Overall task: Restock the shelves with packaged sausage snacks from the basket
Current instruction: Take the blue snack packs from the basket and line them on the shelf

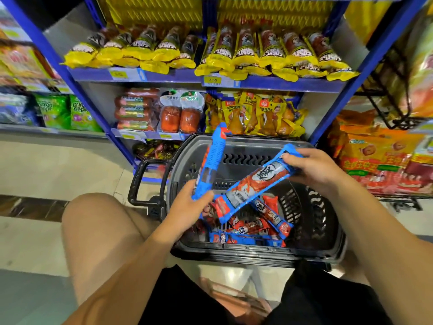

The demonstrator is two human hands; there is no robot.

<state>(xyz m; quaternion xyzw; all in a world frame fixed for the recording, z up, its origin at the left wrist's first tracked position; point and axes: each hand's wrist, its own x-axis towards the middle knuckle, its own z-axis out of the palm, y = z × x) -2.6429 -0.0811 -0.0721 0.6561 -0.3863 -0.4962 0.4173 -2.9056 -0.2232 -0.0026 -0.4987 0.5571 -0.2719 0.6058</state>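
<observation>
1. The blue shelving unit (257,84) fills the upper view; its upper shelf carries rows of yellow-ended sausage packets (269,55), and the shelf below holds red sausage sticks (134,111), two clear packs of orange meat (179,113) and yellow chicken-leg packs (255,113).
2. The dark plastic basket (323,221) sits in front of the shelves, between the person's knees, with its handle (140,181) folded down to the left.
3. At the basket's bottom lies a loose heap of blue-and-red sausage snacks (253,231).
4. The right hand (314,167) grips the upper end of one long blue-edged snack (255,186), which slants down across the basket opening toward the left hand.
5. The left hand (187,207) pinches the lower end of a second blue snack (210,160), which stands nearly upright with its back label showing and its tip reaching above the basket's far rim.
</observation>
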